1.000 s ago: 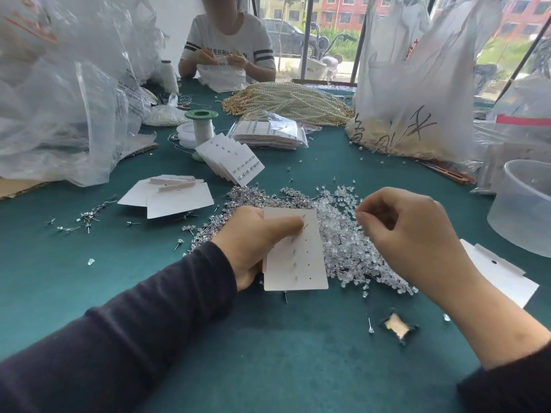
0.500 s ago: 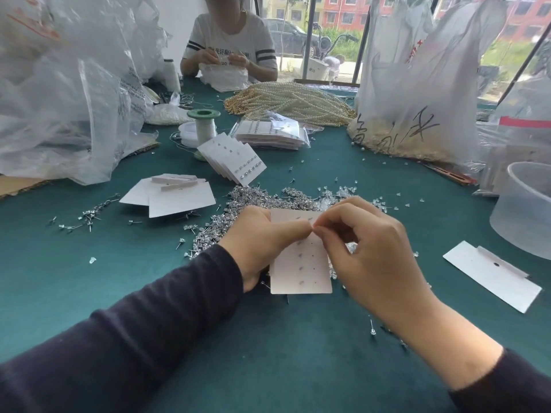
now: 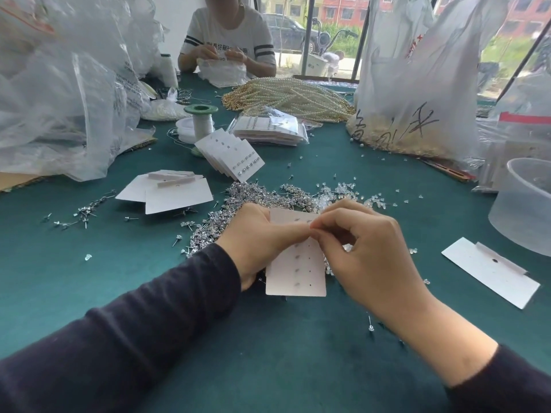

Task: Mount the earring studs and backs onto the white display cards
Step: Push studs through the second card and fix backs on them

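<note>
Green felt tabletop (image 3: 89, 293) — a white rectangular paper card (image 3: 298, 272) is gripped by the left hand (image 3: 256, 239); the right hand (image 3: 369, 257) is pinched at its top, contents hidden — unchanged from a moment ago.

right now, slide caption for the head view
Left hand holds a white display card; right hand pinches at its top.

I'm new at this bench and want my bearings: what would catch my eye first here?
At centre, the left hand holds a white display card while the right hand pinches at its upper part. Behind them glitters a heap of earring studs; farther back lies a mound of pearl strands.
</note>
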A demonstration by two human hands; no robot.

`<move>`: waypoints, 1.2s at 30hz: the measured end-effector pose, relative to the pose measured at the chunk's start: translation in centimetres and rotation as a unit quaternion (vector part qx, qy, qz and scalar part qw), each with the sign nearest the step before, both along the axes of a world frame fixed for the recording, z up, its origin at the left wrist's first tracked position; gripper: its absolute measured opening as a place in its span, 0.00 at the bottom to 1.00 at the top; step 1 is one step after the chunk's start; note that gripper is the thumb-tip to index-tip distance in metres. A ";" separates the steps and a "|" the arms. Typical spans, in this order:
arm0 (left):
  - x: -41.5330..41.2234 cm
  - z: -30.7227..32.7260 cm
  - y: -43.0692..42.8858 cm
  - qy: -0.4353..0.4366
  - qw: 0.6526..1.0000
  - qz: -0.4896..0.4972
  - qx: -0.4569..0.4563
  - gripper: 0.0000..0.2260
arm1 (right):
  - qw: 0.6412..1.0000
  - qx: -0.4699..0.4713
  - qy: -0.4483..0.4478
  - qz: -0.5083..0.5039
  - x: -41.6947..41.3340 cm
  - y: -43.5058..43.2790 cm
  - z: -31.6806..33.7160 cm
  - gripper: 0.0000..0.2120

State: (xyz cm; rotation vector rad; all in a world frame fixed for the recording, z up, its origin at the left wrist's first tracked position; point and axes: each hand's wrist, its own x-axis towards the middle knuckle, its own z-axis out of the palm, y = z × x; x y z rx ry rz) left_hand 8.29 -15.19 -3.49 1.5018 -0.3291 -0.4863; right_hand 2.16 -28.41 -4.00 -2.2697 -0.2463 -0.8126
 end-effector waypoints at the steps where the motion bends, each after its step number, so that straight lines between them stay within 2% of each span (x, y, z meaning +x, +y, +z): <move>1: 0.0 0.0 0.0 -0.003 1.000 0.000 0.004 0.03 | 1.000 0.004 -0.001 0.002 0.0 0.0 -0.1 0.06; 4: -0.2 0.1 0.2 -0.007 1.000 -0.009 0.007 0.03 | 1.000 0.007 -0.002 0.010 -0.1 0.1 -0.2 0.06; 9: -0.3 0.3 0.2 0.006 1.000 -0.005 0.000 0.11 | 1.000 0.013 0.000 0.010 -0.3 0.1 0.0 0.04; 21: -0.4 0.2 0.0 -0.019 1.000 0.008 0.016 0.03 | 0.999 -0.030 0.024 -0.015 -0.6 0.0 0.5 0.03; 25: -0.3 0.0 0.0 -0.036 0.999 0.013 0.027 0.09 | 0.998 -0.057 0.038 -0.005 -0.6 -0.2 0.5 0.04; 28: -0.3 -0.2 0.0 -0.057 0.997 0.015 0.040 0.06 | 0.998 -0.056 0.039 0.003 -0.6 -0.2 0.5 0.04; 36: -0.5 -0.2 -0.2 -0.086 0.993 0.023 0.073 0.05 | 0.998 -0.062 0.028 -0.001 -0.6 0.0 0.3 0.04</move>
